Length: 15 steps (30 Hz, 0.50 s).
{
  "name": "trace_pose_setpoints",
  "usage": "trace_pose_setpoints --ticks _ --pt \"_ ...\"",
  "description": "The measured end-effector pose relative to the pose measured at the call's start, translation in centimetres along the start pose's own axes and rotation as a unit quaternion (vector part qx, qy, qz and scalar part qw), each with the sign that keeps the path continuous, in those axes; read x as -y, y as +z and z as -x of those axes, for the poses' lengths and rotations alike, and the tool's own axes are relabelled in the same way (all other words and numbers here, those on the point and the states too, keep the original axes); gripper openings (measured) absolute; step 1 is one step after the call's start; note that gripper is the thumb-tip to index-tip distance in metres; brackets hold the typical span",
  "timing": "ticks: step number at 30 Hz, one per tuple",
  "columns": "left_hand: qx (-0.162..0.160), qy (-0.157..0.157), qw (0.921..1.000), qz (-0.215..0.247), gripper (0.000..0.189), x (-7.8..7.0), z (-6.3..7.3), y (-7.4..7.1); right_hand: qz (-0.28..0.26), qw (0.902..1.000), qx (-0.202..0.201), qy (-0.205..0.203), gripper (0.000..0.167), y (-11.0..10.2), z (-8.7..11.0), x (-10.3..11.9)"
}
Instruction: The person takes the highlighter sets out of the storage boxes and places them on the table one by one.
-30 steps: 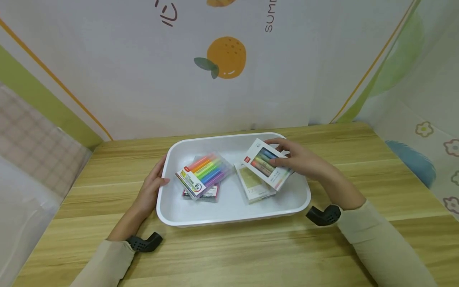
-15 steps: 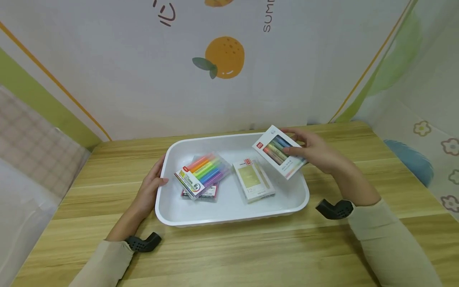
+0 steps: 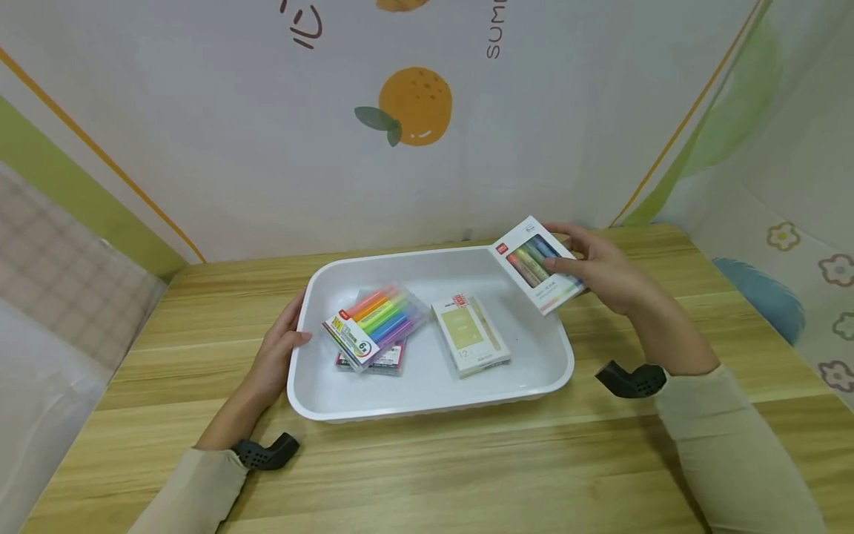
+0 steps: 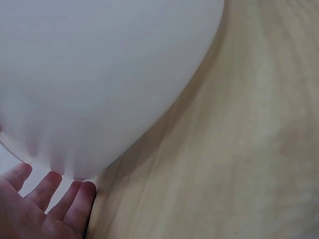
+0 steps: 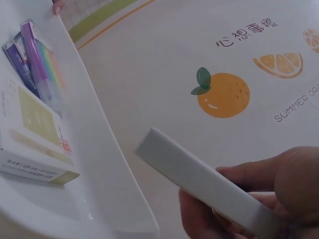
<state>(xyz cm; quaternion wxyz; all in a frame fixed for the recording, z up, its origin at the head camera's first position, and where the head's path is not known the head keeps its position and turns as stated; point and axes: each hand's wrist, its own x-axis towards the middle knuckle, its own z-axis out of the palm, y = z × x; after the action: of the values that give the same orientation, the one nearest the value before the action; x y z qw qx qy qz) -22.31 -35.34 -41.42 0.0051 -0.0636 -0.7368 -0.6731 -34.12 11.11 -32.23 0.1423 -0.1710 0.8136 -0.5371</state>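
My right hand pinches a white windowed box of coloured markers with the thumb across its face and the fingers behind. The box is tilted over the back right corner of a white plastic tray, and the right wrist view shows its narrow edge. At the tray's left side my left hand holds the wall, thumb at the rim. In the left wrist view its fingertips touch the outer wall. Inside the tray lie a clear pack of rainbow-coloured pens and a white-and-green box.
Under the rainbow pens, a dark-edged clear pack is partly covered. The tray stands on a wooden table. Behind the table hangs a white sheet printed with an orange. Each wrist wears a black device.
My right hand has lifted the marker box up and to the right, away from the white-and-green box, which is now uncovered. The left hand has stayed at the tray's side.
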Motion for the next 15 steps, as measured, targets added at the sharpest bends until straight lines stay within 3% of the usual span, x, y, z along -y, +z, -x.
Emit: trace_pose_setpoints --ticks 15 --pt "0.001 0.005 1.0 0.003 0.073 0.0 0.1 0.0 -0.081 0.9944 -0.042 0.053 0.073 -1.4 -0.8 -1.3"
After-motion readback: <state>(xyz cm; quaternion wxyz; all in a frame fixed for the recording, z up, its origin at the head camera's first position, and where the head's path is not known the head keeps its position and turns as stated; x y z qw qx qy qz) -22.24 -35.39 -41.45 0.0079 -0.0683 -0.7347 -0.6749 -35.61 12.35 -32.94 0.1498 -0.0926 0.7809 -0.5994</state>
